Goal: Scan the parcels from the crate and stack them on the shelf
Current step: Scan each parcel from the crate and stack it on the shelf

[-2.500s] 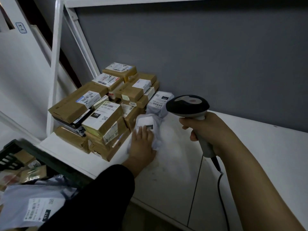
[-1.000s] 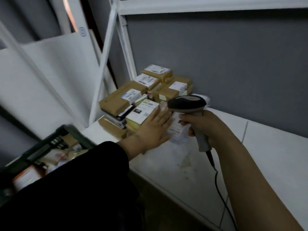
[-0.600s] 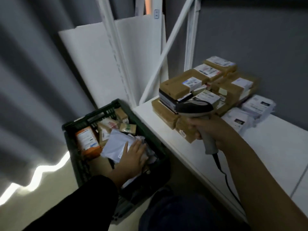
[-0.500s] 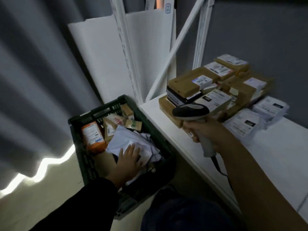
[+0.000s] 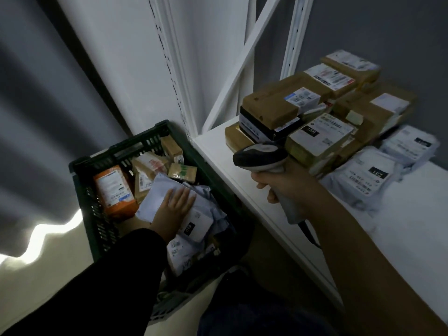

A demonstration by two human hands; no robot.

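Left fingers point(image 5: 181, 195) flat on grey mailer point(image 5: 157, 190) beside "010" label point(image 5: 194, 225); right fingers point(image 5: 272, 197) around scanner point(image 5: 259, 157).

Dim room, low light. Matte dark grey wall point(image 5: 388, 32) behind a flat white shelf board point(image 5: 412, 234). White slotted metal uprights point(image 5: 294, 32) and a white diagonal brace point(image 5: 243, 61) stand at the shelf's left end. Large flat white panel point(image 5: 116, 57) is just beside the uprights. Grey pleated curtain point(image 5: 31, 112) far left. Pale smooth floor point(image 5: 48, 275), with a bright wavy light streak point(image 5: 48, 229) along the curtain hem.
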